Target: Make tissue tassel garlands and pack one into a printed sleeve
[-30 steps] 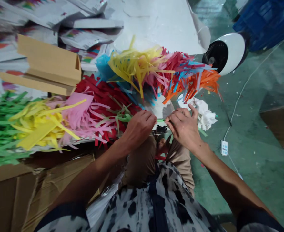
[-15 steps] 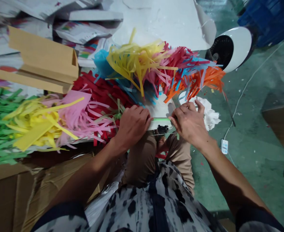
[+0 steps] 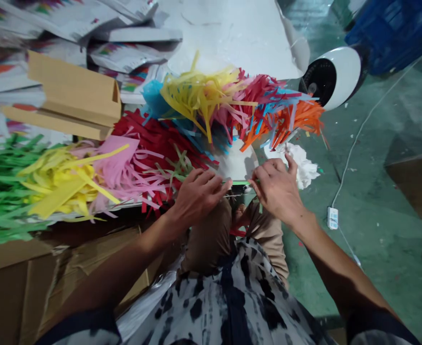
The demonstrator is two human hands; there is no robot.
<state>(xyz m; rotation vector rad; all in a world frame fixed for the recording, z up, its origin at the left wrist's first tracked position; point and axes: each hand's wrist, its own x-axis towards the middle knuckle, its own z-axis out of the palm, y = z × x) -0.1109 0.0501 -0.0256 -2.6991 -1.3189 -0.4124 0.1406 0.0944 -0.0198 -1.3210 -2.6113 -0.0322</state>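
Currently, right hand [image 3: 277, 189] pinches one end of a narrow green strip [image 3: 240, 182]; left hand [image 3: 199, 194] has its thumb at the other end, grip unclear; strip runs straight along near edge of white work surface [image 3: 234, 165]

green strip [image 3: 240, 182]: partly hidden by fingers [image 3: 264, 174] | green fringe [image 3: 2, 187], blue bin [image 3: 394, 33]: cut off
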